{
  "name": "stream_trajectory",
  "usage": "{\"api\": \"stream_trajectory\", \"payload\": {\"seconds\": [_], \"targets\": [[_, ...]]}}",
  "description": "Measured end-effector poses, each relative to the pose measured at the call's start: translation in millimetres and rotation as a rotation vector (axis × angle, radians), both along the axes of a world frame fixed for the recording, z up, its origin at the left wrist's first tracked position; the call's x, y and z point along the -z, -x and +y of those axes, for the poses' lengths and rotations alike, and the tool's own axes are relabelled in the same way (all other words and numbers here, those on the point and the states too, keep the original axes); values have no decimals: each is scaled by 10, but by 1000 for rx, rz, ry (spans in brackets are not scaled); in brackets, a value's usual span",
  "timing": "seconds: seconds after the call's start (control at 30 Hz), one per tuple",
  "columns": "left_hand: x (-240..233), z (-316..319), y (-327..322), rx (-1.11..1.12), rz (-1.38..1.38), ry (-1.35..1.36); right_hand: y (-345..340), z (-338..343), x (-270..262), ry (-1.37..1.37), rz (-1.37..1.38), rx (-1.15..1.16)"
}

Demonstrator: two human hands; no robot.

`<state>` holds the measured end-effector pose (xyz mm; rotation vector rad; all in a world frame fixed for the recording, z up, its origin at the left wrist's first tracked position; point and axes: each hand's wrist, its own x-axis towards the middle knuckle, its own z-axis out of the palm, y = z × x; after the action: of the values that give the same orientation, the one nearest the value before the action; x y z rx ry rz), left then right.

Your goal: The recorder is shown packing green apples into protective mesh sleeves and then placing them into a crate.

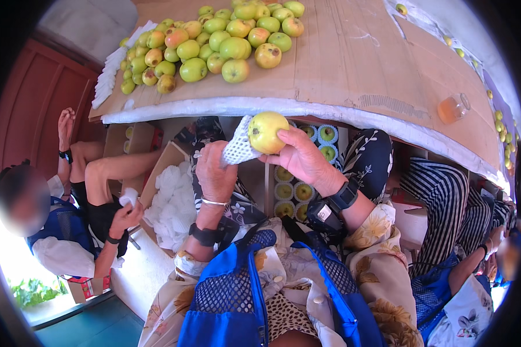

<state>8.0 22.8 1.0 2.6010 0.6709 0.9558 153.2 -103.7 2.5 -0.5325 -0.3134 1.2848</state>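
Note:
A yellow-green apple with a small brown spot is held up in front of me, just off the table's near edge. My right hand grips it from the right, thumb on its side. In my left hand is a white foam net sleeve, whose open end meets the apple's left side. Below my hands, a box holds rows of apples in foam nets, partly covered by my right forearm. Left of my knee, a cardboard carton holds a heap of white foam nets.
A cardboard-covered table carries a pile of apples, stacked foam nets and a glass jar of amber liquid. A person sits at left holding a white foam net; others sit at right in striped trousers.

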Motion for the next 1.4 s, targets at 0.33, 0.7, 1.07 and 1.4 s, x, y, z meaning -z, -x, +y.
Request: {"api": "stream_trajectory", "payload": {"seconds": [0.33, 0.7, 1.07, 1.4], "targets": [[-236, -61, 13, 171, -294, 1015, 48, 27, -84, 10, -519, 252], [5, -212, -43, 67, -7, 730, 197, 86, 44, 103, -985, 519], [372, -78, 68, 92, -360, 905, 287, 79, 36, 20, -1330, 510], [366, -8, 79, 61, -438, 920, 313, 138, 136, 170, -1432, 425]]}}
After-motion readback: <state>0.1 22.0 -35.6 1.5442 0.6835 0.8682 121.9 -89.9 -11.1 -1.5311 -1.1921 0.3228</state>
